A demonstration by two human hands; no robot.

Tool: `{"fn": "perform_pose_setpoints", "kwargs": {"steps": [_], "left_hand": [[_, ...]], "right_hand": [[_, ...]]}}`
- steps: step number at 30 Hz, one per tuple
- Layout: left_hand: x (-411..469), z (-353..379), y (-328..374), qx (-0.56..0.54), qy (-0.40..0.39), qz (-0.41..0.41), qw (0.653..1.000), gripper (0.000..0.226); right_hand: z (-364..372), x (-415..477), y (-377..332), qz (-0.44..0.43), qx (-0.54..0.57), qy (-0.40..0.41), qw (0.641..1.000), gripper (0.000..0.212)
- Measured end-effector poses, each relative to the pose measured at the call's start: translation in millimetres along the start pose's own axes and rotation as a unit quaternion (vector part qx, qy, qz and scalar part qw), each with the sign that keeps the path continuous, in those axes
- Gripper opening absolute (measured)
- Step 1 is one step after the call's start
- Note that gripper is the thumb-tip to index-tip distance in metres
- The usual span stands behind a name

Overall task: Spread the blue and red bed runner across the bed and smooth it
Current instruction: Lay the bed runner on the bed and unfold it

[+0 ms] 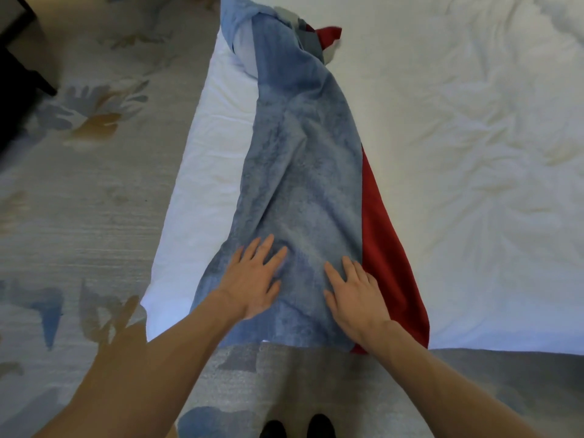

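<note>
The blue and red bed runner [300, 172] lies lengthwise across the white bed [458, 153], running from the near edge to the far side. Its blue face is up and wrinkled, with a red strip showing along its right side. The far end is bunched and twisted, with a red corner folded up. My left hand [252, 279] lies flat on the blue cloth near the bed's near edge, fingers spread. My right hand [354, 292] presses flat beside it, next to the red strip. Neither hand grips the fabric.
Patterned grey carpet [79, 200] covers the floor to the left and in front of the bed. Dark furniture [15, 74] stands at the far left. Two dark shoes [297, 428] show at the bottom edge. The white duvet is creased on the right.
</note>
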State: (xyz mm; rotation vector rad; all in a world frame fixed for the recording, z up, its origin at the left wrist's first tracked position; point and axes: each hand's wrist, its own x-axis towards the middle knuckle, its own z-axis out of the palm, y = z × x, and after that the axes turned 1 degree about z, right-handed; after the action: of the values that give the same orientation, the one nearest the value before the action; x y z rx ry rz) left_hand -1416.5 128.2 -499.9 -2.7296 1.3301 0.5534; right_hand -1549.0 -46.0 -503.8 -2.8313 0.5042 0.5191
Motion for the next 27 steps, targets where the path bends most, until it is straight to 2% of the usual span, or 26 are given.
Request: {"fn": "perform_pose_setpoints", "kwargs": {"steps": [2,5,7,12,20,27], "left_hand": [[3,-24,-4,0.001,0.012,0.002,1.000,0.062],[3,-65,-19,0.003,0.045,0.007,0.999,0.076],[2,-88,-39,0.005,0.052,0.008,0.999,0.076],[4,-127,-116,0.017,0.058,0.016,0.998,0.058],[7,-192,-249,0.033,0.080,0.075,0.993,0.060],[7,-243,-332,-0.001,0.081,0.058,0.995,0.058]], "right_hand": [[-23,9,-10,0.000,0.010,0.012,1.000,0.057],[-57,22,-31,-0.002,0.022,0.029,0.999,0.058],[-77,30,-53,-0.002,0.029,0.033,0.999,0.059],[-113,55,-124,0.004,0.031,0.030,0.999,0.058],[-168,117,-254,0.078,0.052,0.084,0.992,0.055],[-195,171,-331,0.079,0.053,0.086,0.992,0.054]]}}
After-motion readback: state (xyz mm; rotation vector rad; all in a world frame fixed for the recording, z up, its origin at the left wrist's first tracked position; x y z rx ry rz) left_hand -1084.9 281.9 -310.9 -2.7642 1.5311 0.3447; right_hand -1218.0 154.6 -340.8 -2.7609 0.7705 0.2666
